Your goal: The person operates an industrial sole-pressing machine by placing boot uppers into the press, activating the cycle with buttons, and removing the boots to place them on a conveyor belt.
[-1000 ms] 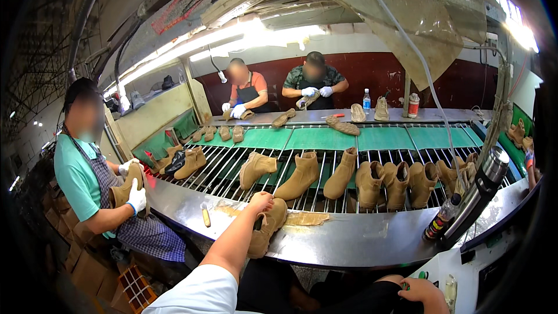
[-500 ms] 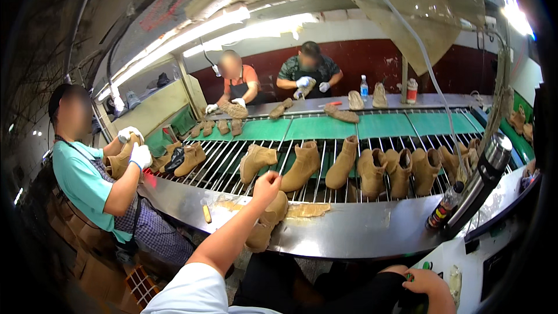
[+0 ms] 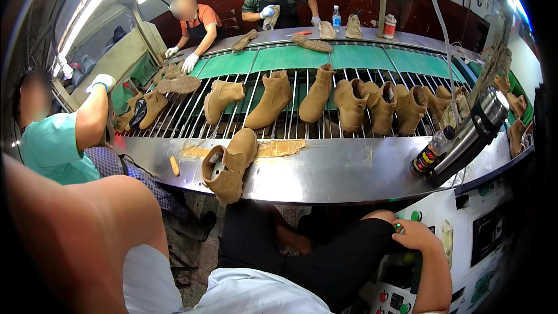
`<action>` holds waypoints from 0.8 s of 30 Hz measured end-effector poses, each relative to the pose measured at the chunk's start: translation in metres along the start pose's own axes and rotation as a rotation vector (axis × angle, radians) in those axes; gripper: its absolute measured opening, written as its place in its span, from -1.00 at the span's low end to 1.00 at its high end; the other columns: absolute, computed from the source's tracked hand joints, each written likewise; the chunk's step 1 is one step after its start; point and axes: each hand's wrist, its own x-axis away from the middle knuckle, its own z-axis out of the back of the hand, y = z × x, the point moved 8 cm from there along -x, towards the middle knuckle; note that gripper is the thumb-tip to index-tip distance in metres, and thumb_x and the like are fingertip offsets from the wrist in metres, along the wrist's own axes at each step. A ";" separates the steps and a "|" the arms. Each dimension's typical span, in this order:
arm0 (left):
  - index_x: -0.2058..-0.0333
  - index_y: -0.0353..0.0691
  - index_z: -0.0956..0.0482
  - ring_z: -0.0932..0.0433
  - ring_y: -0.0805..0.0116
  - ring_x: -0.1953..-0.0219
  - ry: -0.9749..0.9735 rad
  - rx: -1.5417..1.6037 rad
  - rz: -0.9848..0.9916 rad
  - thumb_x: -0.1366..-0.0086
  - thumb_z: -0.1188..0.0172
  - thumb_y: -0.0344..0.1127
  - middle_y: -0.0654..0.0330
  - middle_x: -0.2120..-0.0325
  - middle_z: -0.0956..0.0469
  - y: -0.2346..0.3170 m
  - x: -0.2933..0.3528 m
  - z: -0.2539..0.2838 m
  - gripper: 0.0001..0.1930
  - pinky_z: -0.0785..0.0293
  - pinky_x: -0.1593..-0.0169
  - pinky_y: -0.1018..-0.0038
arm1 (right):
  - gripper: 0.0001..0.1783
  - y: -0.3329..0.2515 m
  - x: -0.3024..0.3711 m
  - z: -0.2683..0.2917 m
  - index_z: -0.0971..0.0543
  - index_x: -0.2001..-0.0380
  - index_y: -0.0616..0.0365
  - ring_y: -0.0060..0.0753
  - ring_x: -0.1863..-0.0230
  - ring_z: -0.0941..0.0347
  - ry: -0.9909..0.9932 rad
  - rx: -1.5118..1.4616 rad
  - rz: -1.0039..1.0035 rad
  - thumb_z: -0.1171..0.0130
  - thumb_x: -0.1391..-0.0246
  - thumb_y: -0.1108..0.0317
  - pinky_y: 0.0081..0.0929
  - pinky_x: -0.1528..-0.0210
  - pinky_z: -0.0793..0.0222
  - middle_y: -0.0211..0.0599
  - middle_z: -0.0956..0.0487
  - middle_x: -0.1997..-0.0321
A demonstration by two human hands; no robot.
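Observation:
My left arm point(image 3: 87, 227) is raised close in front at the left side; its bent elbow shows, but the hand lies outside the picture. At the lower right my right hand point(image 3: 411, 235) rests by my knee at the edge of a white machine panel point(image 3: 459, 209). Its fingers are curled, with a bit of green showing at the tips; what they hold is unclear. A tan ankle boot point(image 3: 232, 166) lies on the steel ledge point(image 3: 325, 168) in front of me, away from both hands. More tan boots point(image 3: 270, 100) stand in a row on the bars behind it.
A steel flask point(image 3: 474, 134) and a dark-labelled bottle point(image 3: 433, 150) stand at the ledge's right. A yellow block point(image 3: 174, 166) lies at its left. Beyond the rods point(image 3: 197, 104) runs a green belt point(image 3: 285, 58). Two people work across it; another in turquoise point(image 3: 49, 151) is at my left.
My left arm has swung back from over the boot toward the left, and its hand has left the picture. The view has tilted down. My right hand stays by the panel.

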 end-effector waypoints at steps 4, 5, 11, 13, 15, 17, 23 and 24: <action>0.39 -0.31 -0.54 -0.48 0.33 0.46 0.049 -0.011 0.010 -0.07 -0.17 -0.53 0.15 0.51 -0.52 -0.010 0.013 0.007 -0.91 -0.41 0.35 0.44 | -0.52 0.008 0.005 0.000 -0.50 0.05 0.09 -0.04 0.17 -0.54 -0.004 -0.011 -0.028 -0.23 0.07 0.16 -0.27 0.07 -0.42 -0.11 -0.61 0.24; 0.39 -0.31 -0.54 -0.48 0.32 0.47 0.060 -0.007 0.002 -0.07 -0.18 -0.52 0.15 0.51 -0.52 -0.012 0.015 0.006 -0.91 -0.41 0.36 0.43 | -0.52 0.011 0.005 -0.002 -0.50 0.05 0.09 -0.04 0.17 -0.54 0.004 -0.017 -0.030 -0.23 0.07 0.15 -0.27 0.07 -0.42 -0.11 -0.61 0.23; 0.41 -0.30 -0.54 -0.47 0.31 0.50 0.053 0.014 0.000 -0.04 -0.18 -0.51 0.16 0.55 -0.51 0.000 0.013 0.002 -0.91 -0.41 0.40 0.42 | -0.48 0.010 0.008 -0.009 -0.50 0.04 0.08 -0.09 0.16 -0.53 -0.095 0.034 -0.026 -0.19 0.05 0.06 -0.26 0.12 -0.42 -0.21 -0.61 0.24; 0.42 -0.29 -0.54 -0.47 0.30 0.51 0.060 -0.028 0.008 -0.04 -0.18 -0.50 0.16 0.56 -0.51 0.003 0.007 0.006 -0.91 -0.40 0.41 0.41 | -0.51 -0.007 -0.008 0.004 -0.52 0.06 0.11 -0.07 0.17 -0.53 0.028 0.045 0.054 -0.23 0.08 0.14 -0.25 0.12 -0.42 -0.18 -0.61 0.24; 0.42 -0.29 -0.55 -0.47 0.30 0.52 0.173 -0.013 0.038 -0.03 -0.19 -0.50 0.16 0.57 -0.51 -0.015 0.030 0.010 -0.91 -0.40 0.42 0.40 | -0.51 0.003 0.007 0.001 -0.51 0.06 0.12 -0.07 0.18 -0.53 0.036 0.036 -0.023 -0.23 0.09 0.16 -0.25 0.12 -0.42 -0.17 -0.60 0.25; 0.43 -0.29 -0.55 -0.47 0.29 0.53 0.265 -0.048 0.074 -0.02 -0.19 -0.49 0.16 0.58 -0.51 -0.025 0.041 0.014 -0.91 -0.40 0.44 0.40 | -0.50 -0.001 0.008 0.000 -0.51 0.04 0.13 -0.09 0.18 -0.52 -0.039 0.018 -0.046 -0.22 0.07 0.16 -0.26 0.12 -0.42 -0.19 -0.60 0.25; 0.44 -0.27 -0.57 -0.47 0.28 0.59 -0.122 -0.065 0.922 -0.09 -0.17 -0.47 0.15 0.64 -0.48 -0.141 0.219 -0.095 -0.96 -0.38 0.48 0.46 | -0.44 0.011 -0.001 -0.002 -0.50 0.04 0.14 -0.08 0.18 -0.53 0.004 0.038 -0.025 -0.26 0.13 0.11 -0.29 0.10 -0.43 -0.17 -0.61 0.26; 0.42 -0.28 -0.56 -0.47 0.25 0.58 -0.086 0.029 1.289 -0.14 -0.16 -0.42 0.11 0.63 -0.48 -0.150 0.309 -0.109 -0.94 -0.40 0.46 0.42 | -0.47 0.004 -0.004 0.000 -0.52 0.06 0.09 -0.05 0.14 -0.53 0.003 0.022 -0.024 -0.26 0.12 0.09 -0.27 0.07 -0.42 -0.14 -0.61 0.24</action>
